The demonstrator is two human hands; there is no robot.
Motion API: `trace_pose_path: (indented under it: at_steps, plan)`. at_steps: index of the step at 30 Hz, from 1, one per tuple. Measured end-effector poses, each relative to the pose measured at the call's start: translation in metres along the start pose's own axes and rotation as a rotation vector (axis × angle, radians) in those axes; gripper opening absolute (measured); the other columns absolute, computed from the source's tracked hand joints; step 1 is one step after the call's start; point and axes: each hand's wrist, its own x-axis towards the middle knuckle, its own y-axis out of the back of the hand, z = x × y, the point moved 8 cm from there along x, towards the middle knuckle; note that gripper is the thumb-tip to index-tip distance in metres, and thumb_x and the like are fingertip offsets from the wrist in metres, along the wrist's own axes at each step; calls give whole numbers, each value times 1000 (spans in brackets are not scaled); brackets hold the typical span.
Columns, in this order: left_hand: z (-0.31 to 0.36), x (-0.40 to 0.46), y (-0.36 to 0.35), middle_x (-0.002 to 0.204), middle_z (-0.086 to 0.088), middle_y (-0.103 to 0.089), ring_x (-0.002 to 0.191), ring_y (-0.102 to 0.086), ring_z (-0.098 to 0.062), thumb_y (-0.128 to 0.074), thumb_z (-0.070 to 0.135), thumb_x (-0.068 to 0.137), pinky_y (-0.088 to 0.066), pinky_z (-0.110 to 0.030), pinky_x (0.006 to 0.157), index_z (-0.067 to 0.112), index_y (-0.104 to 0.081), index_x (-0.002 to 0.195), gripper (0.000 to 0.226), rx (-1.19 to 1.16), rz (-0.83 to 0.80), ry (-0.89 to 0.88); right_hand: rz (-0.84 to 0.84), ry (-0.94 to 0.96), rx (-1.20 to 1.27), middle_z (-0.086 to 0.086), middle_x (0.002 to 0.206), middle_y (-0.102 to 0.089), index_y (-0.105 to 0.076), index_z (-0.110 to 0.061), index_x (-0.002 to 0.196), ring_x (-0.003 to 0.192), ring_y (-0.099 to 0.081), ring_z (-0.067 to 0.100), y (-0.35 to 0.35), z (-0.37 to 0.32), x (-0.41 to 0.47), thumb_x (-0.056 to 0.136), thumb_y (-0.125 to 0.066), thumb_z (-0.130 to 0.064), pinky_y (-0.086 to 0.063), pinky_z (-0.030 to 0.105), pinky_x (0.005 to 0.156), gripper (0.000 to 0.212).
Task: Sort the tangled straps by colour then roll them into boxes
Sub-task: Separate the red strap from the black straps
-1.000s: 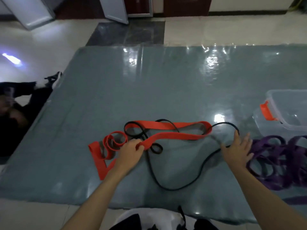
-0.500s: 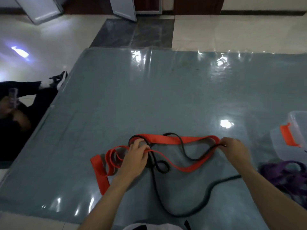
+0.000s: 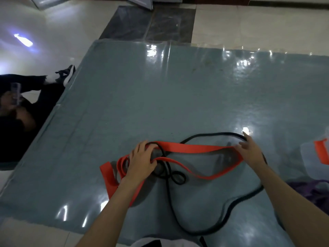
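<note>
Red strap (image 3: 188, 148): wide, flat, looped across the counter, folded coils at left end.
Black strap (image 3: 169, 189): thin, tangled through the red strap, trailing toward near edge.
Purple straps (image 3: 309, 191): heaped at right.
Box (image 3: 315, 154): clear, orange latch, right edge.

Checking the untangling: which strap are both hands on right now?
The red strap: left hand and right hand hold its ends; the black strap only crosses it.

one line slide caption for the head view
Left hand grips the red strap where the black strap tangles; right hand spreads its far loop.
</note>
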Motion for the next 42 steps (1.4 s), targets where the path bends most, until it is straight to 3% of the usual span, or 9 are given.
trace_pose_path:
  at_steps: [8,11,19,26,31,33,36,39,42]
  plan:
    - [-47,0,-1,144,-6,-58,139,-49,-30,-76,66,74,-26,-59,114,29,-31,152,97,68,-246,270,-111,70,-515,9,95,-75,-75,-19,107,93,-70,34,-39,-11,-28,93,-69,-30,-56,40,81,19]
    - [-55,-2,-2,149,0,-54,140,-47,-28,-81,52,73,-32,-58,111,35,-43,149,87,108,-322,230,-112,106,-357,8,87,-73,-74,-19,99,88,-70,33,-47,-33,-35,95,-62,-20,-55,41,82,13]
    - [-65,-9,27,120,6,-76,118,-69,-24,-68,40,81,-54,-39,96,43,-72,121,41,-258,-50,205,-258,81,476,10,101,-78,-62,-16,112,67,-71,32,-68,-126,-93,98,-53,-10,-47,30,58,18]
    - [-93,-5,76,111,-9,-68,84,-75,-25,-58,15,95,-59,-38,88,48,-62,134,52,-640,234,60,-235,222,605,7,101,-78,-62,-18,112,75,-73,24,-59,-163,-150,100,-66,-30,-58,31,62,18]
    - [-61,-28,87,93,1,-65,77,-65,-8,-80,1,86,-52,-16,75,25,-66,124,47,-701,68,-18,-269,267,630,15,86,-75,-64,-21,113,63,-68,25,-69,-168,-184,102,-60,-36,-56,30,59,18]
    - [-56,-36,70,91,4,-72,84,-69,1,-86,6,80,-52,-20,84,25,-72,103,32,-615,-29,-29,-282,250,635,17,81,-74,-65,-18,119,64,-72,26,-77,-166,-192,104,-57,-35,-58,35,60,24]
    - [-62,-43,38,112,2,-72,115,-66,-18,-89,43,68,-48,-42,105,33,-79,86,23,-375,-102,-17,-310,204,485,12,79,-77,-62,-16,130,69,-77,28,-94,-156,-197,104,-59,-29,-62,37,60,28]
    - [-78,-42,-3,144,-6,-57,142,-46,-26,-80,73,55,-35,-49,119,55,-71,81,33,-294,-240,105,-418,67,317,12,112,-75,-53,-21,135,69,-73,30,-115,-133,-197,102,-62,-39,-63,42,56,39]
    - [-86,-35,-47,111,14,-74,118,-67,-19,-77,87,43,-47,-48,110,57,-73,85,52,-335,-456,98,-534,-57,159,7,135,-52,-44,-19,138,71,-66,29,-135,-106,-198,99,-67,-38,-61,40,48,49]
